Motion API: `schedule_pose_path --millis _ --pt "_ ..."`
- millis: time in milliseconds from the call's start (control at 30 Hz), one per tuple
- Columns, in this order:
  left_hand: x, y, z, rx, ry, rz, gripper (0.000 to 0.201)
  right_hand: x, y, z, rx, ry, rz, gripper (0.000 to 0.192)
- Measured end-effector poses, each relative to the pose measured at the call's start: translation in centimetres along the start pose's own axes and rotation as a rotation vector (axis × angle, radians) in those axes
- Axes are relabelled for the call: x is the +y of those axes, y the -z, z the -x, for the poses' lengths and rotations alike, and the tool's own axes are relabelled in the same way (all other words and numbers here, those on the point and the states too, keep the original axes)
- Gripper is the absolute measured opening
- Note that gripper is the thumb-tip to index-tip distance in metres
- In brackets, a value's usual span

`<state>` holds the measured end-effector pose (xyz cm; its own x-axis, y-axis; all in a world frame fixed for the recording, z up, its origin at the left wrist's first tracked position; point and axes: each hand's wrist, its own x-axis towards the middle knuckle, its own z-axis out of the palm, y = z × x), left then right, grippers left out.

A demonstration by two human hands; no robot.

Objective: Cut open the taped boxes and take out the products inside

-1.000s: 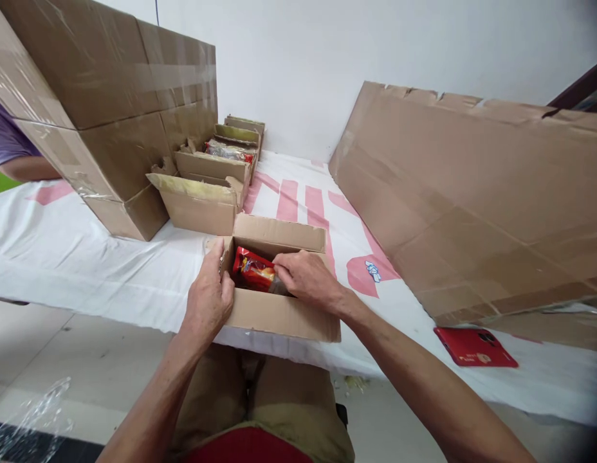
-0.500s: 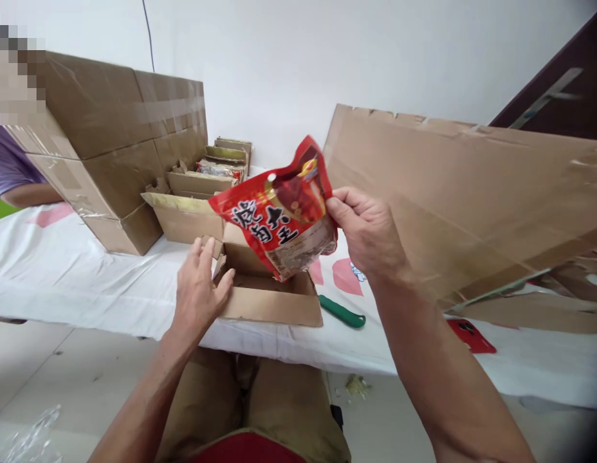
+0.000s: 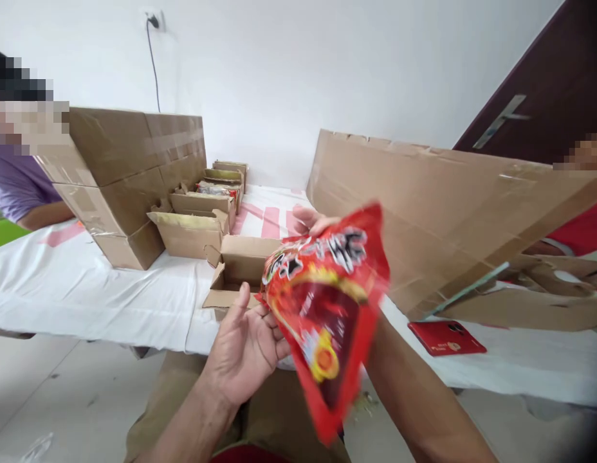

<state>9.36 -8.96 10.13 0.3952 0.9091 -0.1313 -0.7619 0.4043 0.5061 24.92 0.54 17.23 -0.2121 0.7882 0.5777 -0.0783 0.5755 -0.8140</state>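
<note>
Red packet (image 3: pixel 330 308) overlaps left fingers (image 3: pixel 273 333); right fingers (image 3: pixel 305 217) behind

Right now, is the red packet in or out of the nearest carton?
Out: the red packet is raised in front of the nearest carton, hiding part of it, its lower corner hanging well outside.

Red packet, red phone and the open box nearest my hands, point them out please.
Red packet (image 3: pixel 327 315), head view: the dark panel of its printed face.
Red phone (image 3: pixel 446 338), head view: the middle of its back.
Open box nearest your hands (image 3: pixel 249 248), head view: its raised far flap.
</note>
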Motion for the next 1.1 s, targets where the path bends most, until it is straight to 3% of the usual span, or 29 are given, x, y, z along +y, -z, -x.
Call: schedule_pose_path --millis 100,233,367,467,567,633,833,1100 --pt "-0.2 -0.2 -0.3 0.11 -0.158 0.006 0.04 0.3 0.9 1.8 -0.083 -0.005 0.138 0.068" --pt "0.9 0.0 0.2 0.205 -0.491 -0.115 0.046 0.7 2.4 4.5 0.055 -0.208 0.001 0.07" --pt "2.2 0.0 0.2 0.247 -0.704 -0.192 0.061 0.5 2.9 6.7 -0.125 -0.363 -0.146 0.09" --pt "2.0 0.0 0.0 0.245 -0.71 -0.242 0.063 0.5 2.0 7.3 -0.151 -0.363 -0.234 0.079" --pt "1.9 0.4 0.1 0.238 -0.676 -0.275 0.058 0.7 0.7 7.2 -0.025 -0.377 -0.321 0.048" --pt "2.3 0.9 0.4 0.22 -0.674 -0.284 0.056 0.8 0.1 7.0 0.046 -0.377 -0.357 0.038" --pt "4.6 2.0 1.4 0.295 -0.769 -0.262 0.055 0.5 -0.6 6.8 0.09 -0.326 -0.381 0.035" --pt "5.8 1.5 1.7 0.384 -0.845 -0.186 0.058 -0.1 -2.2 6.3 0.097 -0.274 -0.38 0.036"
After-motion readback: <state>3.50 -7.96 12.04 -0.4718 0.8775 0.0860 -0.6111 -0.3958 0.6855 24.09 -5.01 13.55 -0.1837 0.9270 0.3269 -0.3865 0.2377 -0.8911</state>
